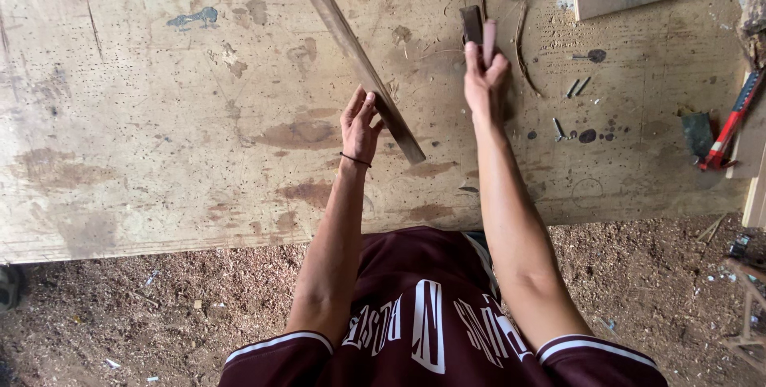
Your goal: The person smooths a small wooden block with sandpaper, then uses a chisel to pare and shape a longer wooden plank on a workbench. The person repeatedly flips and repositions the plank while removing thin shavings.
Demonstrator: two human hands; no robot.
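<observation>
A head camera looks down at a worn plywood desk (pixel 159 116), pale, stained brown and pitted with small holes. The left hand (pixel 360 125), a thin dark band at its wrist, holds a long, flat, dark wood strip (pixel 359 60) near its lower end, fingers curled round the edge; the strip slants up and left over the desk. The right hand (pixel 485 76) reaches further out, arm nearly straight, its grip closed on a small dark block (pixel 472 25), possibly wood, pinched between fingers and thumb. Loose nails (pixel 576 88) lie to the right, near a red-handled tool (pixel 730 132) at the desk's edge. Sawdust covers the floor (pixel 120 315) below.
</observation>
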